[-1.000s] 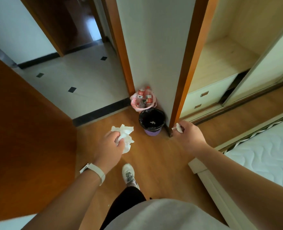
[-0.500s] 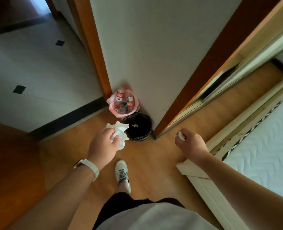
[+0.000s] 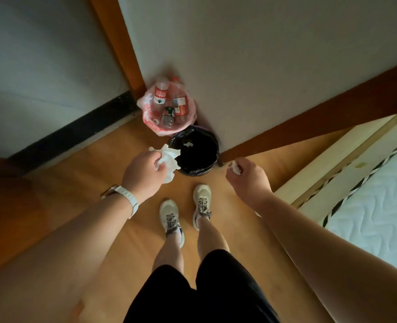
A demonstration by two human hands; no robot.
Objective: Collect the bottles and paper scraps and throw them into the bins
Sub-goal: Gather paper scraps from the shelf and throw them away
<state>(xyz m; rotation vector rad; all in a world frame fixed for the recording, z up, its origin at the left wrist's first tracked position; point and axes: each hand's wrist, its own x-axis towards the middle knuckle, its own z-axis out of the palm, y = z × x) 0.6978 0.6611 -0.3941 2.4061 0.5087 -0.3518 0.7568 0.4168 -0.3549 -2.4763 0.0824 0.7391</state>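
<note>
Two bins stand on the wooden floor against the white wall. The nearer bin (image 3: 212, 145) has a black liner with one white scrap at its bottom. Behind it the pink-lined bin (image 3: 147, 117) holds several plastic bottles (image 3: 161, 94) with red labels. My left hand (image 3: 145, 172) is closed on a crumpled white paper (image 3: 169, 157), held over the black bin's left rim. My right hand (image 3: 248, 177) pinches a small white paper scrap (image 3: 235, 166), just right of the black bin.
My two feet in white sneakers (image 3: 202, 201) stand right in front of the bins. A bed with a white mattress (image 3: 379, 201) and pale wooden frame lies at the right. A wooden door frame (image 3: 120, 43) and black threshold strip (image 3: 76, 127) are at the left.
I have stepped up to the bins and the view has tilted down. Both hands, still holding their paper, have come closer to the black bin; the left one now reaches its rim.
</note>
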